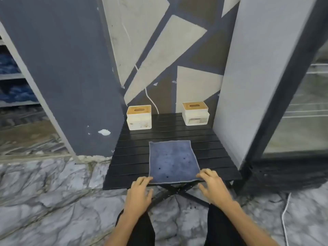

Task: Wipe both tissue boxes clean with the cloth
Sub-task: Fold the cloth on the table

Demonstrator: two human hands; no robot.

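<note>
Left hand [140, 190], right hand [213, 183] — fingers touch cloth [173, 161].

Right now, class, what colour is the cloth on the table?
Blue with a pale edge, cloth; head view.

- A shop or café corner: a glass-door display fridge [301, 107] with wire shelves stands at right.
- Stocked shelving [12, 80] at left.
- Marble-pattern floor [44, 201], geometric painted wall [168, 50], a small black slatted table [133, 153].
</note>
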